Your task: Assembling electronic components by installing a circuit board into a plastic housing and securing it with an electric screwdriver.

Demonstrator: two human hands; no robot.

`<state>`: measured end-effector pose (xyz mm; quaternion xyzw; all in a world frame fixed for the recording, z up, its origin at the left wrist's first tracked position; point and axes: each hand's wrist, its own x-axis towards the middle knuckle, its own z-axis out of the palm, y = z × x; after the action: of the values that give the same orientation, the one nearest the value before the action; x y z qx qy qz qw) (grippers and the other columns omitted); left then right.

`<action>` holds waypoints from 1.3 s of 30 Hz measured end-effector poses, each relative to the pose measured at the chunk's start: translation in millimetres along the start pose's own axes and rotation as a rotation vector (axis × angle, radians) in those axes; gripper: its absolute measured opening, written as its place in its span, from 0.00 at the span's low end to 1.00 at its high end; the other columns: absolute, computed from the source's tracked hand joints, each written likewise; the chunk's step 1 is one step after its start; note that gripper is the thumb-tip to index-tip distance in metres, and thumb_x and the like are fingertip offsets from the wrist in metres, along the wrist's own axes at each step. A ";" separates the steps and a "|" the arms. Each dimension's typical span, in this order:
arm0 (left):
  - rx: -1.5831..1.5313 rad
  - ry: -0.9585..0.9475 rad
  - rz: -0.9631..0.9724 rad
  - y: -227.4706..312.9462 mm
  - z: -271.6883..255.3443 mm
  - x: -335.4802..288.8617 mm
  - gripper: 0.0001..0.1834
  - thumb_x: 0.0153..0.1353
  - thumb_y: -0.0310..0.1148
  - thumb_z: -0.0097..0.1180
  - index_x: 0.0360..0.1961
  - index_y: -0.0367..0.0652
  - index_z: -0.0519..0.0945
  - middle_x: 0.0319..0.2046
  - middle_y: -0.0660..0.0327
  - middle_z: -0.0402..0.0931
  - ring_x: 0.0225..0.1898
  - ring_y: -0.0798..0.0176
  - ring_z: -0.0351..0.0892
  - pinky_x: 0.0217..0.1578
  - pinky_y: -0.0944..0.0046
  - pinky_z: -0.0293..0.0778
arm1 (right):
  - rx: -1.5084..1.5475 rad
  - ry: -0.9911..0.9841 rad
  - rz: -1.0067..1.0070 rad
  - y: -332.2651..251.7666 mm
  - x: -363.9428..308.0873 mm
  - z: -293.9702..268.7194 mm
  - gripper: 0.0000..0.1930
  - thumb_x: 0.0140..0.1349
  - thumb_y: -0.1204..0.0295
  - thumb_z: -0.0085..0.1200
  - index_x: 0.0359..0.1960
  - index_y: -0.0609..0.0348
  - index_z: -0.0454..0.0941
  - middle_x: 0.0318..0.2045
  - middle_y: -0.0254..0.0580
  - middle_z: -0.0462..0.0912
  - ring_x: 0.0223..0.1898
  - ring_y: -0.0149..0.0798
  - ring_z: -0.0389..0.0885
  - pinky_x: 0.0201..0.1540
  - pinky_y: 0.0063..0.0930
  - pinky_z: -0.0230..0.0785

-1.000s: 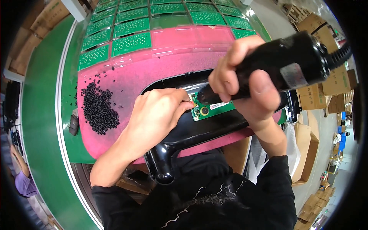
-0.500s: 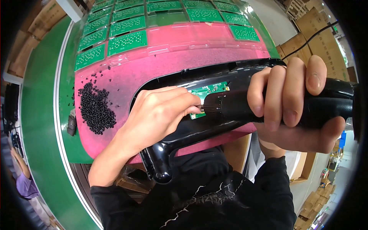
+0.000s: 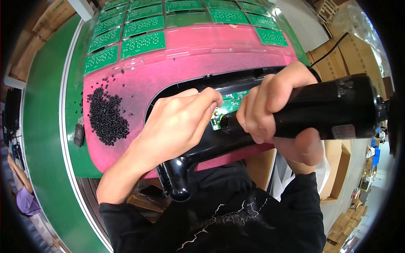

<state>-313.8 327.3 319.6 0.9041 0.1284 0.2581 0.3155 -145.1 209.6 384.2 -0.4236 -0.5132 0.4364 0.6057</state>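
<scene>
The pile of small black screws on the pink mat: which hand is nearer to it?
Left. The left hand rests just right of the screw pile; the right hand, gripping the black electric screwdriver, is farther right.

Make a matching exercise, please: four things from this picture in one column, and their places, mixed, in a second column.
Things:
1. electric screwdriver
2. pile of black screws
3. small green circuit board
4. rows of green circuit boards

Places:
A. on the left part of the pink mat
B. inside the black plastic housing
C. in the grip of the right hand
D. on the green belt beyond the pink mat

Pairs: 1-C, 2-A, 3-B, 4-D
</scene>
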 end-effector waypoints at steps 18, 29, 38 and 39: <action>-0.086 -0.109 -0.027 -2.4 -0.5 -6.8 0.16 0.47 0.24 0.69 0.40 0.38 0.83 0.30 0.55 0.81 0.36 0.52 0.81 0.36 0.57 0.78 | 0.148 0.096 -0.179 13.2 -2.2 17.3 0.25 0.57 0.50 0.65 0.38 0.55 0.66 0.19 0.28 0.73 0.16 0.29 0.71 0.22 0.25 0.64; -0.444 -0.025 0.068 1.3 -2.3 -0.6 0.18 0.47 0.22 0.70 0.42 0.33 0.83 0.30 0.56 0.82 0.31 0.60 0.82 0.33 0.63 0.79 | 0.317 0.068 -0.587 -2.2 4.2 4.0 0.23 0.58 0.52 0.63 0.38 0.53 0.66 0.18 0.27 0.75 0.13 0.24 0.73 0.18 0.18 0.69; -0.570 -0.152 -0.042 5.8 -1.2 -2.6 0.24 0.45 0.26 0.74 0.47 0.38 0.83 0.32 0.59 0.86 0.33 0.63 0.86 0.35 0.66 0.79 | 0.382 0.047 -0.543 -8.1 -11.6 -10.3 0.21 0.59 0.53 0.62 0.38 0.54 0.66 0.18 0.29 0.76 0.13 0.26 0.75 0.19 0.22 0.71; -0.604 -0.188 -0.047 6.1 -3.5 0.0 0.31 0.43 0.28 0.76 0.52 0.39 0.80 0.39 0.58 0.85 0.37 0.63 0.87 0.38 0.67 0.79 | 0.359 0.080 -0.543 -12.0 -12.1 -11.7 0.21 0.59 0.53 0.62 0.38 0.54 0.66 0.19 0.29 0.76 0.14 0.26 0.75 0.20 0.22 0.71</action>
<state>-315.3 324.5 325.8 0.7861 0.0372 0.1925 0.5861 -133.5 194.0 391.3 -0.1745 -0.4980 0.3257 0.7845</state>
